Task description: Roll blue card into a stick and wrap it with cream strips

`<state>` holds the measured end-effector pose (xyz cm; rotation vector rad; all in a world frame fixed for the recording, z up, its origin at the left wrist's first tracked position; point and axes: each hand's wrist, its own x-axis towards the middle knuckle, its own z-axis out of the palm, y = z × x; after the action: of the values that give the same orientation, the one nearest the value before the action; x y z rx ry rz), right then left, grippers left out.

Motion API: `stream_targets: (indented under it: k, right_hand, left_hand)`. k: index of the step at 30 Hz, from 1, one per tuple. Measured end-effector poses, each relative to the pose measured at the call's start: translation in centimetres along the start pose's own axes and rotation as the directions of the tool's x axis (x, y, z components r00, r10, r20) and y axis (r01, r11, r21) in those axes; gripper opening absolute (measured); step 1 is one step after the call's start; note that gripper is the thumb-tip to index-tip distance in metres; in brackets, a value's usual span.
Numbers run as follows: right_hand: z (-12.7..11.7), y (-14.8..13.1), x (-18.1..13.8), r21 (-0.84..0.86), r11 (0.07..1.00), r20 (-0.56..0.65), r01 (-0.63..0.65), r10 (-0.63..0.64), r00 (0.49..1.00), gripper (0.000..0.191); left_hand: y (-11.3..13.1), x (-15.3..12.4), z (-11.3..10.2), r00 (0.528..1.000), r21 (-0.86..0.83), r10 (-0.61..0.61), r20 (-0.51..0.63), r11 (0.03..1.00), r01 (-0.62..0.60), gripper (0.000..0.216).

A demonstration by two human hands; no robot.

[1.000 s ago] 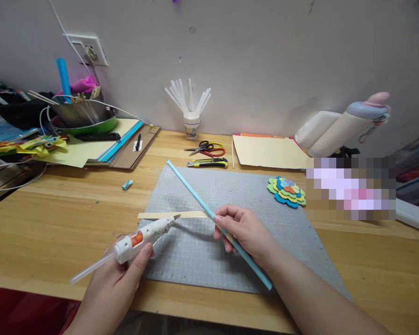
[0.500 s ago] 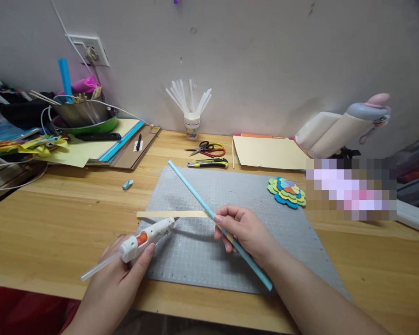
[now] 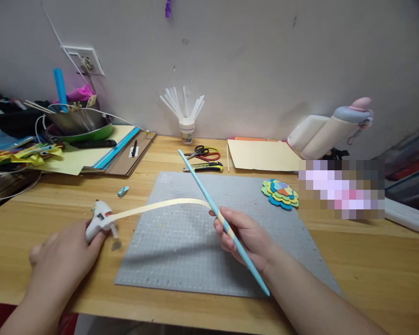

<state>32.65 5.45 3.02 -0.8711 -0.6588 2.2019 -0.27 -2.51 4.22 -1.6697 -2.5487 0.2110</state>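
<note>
My right hand (image 3: 242, 237) is closed around a light blue rolled paper stick (image 3: 199, 181), held at a slant over the grey cutting mat (image 3: 153, 260). A cream paper strip (image 3: 160, 204) is wound partly round the stick near my fingers. Its loose length arches leftward and ends behind or beside the glue gun. At the mat's left, my left hand (image 3: 64, 256) grips the white hot glue gun (image 3: 101, 221), whose small metal stand hangs below it. A layered paper flower (image 3: 280, 194) lies at the mat's right edge.
Beyond the mat lie scissors (image 3: 206, 152) and a yellow-black utility knife (image 3: 203, 166). A paper cup (image 3: 186, 132) holds several glue sticks. Cream paper sheets (image 3: 265, 156) lie back right, near a bottle (image 3: 330, 132). Left stand a metal bowl (image 3: 77, 122) and stacked card (image 3: 136, 158).
My left hand has moved left with the glue gun, off the mat and turned. The stick has tilted steeper in my right hand, and the strip now arches upward.
</note>
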Motion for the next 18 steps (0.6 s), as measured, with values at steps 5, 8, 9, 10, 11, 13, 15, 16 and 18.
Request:
stream_targets:
  k: [5,8,9,10,11,13,15,16,18]
  right_hand:
    - [0.1,0.2,-0.1,-0.012,0.999,0.069,0.03,-0.03,0.997,0.025]
    - [0.0,0.5,-0.2,-0.014,0.999,0.101,0.049,-0.048,0.994,0.023]
    - [0.0,0.6,-0.3,-0.013,0.998,0.118,0.053,-0.051,0.992,0.022]
    - [0.0,0.6,-0.4,-0.012,0.998,0.137,0.054,-0.052,0.989,0.022]
    - [0.1,0.7,-0.4,-0.009,0.999,0.157,0.052,-0.05,0.986,0.022]
    - [0.2,0.7,-0.6,0.006,0.999,0.191,0.039,-0.039,0.981,0.024]
    - [0.3,0.7,-0.6,0.027,0.999,0.213,0.02,-0.025,0.977,0.025]
    - [0.4,0.6,-0.6,0.041,0.999,0.219,0.013,-0.022,0.975,0.025]
    - [0.4,0.4,-0.6,0.074,0.997,0.218,0.003,-0.019,0.976,0.024]
  left_hand:
    - [1.3,-1.1,-0.9,0.978,-0.042,-0.087,-0.188,0.996,0.08,0.06]
    - [4.7,-3.2,-1.0,0.905,-0.422,-0.124,-0.406,0.904,-0.066,0.045]
    - [6.2,-3.9,-1.0,0.928,-0.616,-0.072,-0.366,0.766,-0.184,0.036]
    - [7.8,-4.3,-0.9,0.97,-0.777,0.004,-0.244,0.597,-0.198,0.03]
    - [9.5,-4.6,-0.8,0.989,-0.894,0.109,-0.095,0.428,-0.133,0.028]
    - [12.5,-4.4,-1.0,0.957,-0.984,0.257,0.137,0.149,0.101,0.027]
    - [14.5,-3.4,-1.6,0.923,-0.968,0.316,0.219,-0.045,0.246,0.028]
    - [15.1,-2.9,-1.9,0.933,-0.958,0.294,0.21,-0.128,0.256,0.03]
    - [15.3,-1.7,-2.7,0.97,-0.939,0.188,0.154,-0.276,0.203,0.033]
